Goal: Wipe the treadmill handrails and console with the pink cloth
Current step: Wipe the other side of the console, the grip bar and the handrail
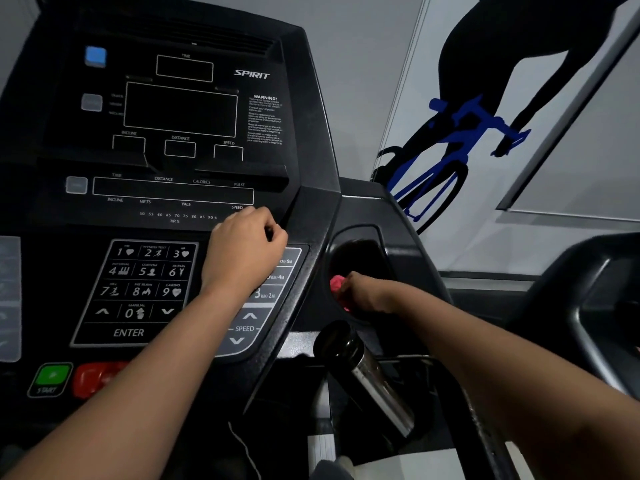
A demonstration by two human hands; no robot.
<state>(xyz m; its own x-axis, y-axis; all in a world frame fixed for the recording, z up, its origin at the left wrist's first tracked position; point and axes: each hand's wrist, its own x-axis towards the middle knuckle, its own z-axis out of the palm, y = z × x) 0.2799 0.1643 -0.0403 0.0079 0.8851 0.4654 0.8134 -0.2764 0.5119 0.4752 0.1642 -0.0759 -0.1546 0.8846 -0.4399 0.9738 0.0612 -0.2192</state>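
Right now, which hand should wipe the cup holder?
The right hand. It already holds the pink cloth at the rim of the cup holder. The left hand is curled over the console, with no cloth.

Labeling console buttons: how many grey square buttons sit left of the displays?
2 grey ones: one beside the large middle display, one left of the long lower readout. A blue square button sits above them. The image edge and the left hand may hide others.

We see a black console (311,140) with number buttons (138,282), a green start button (52,375) and a red button (93,377). Its cup hole (367,258) has a pink cloth (336,284) inside.
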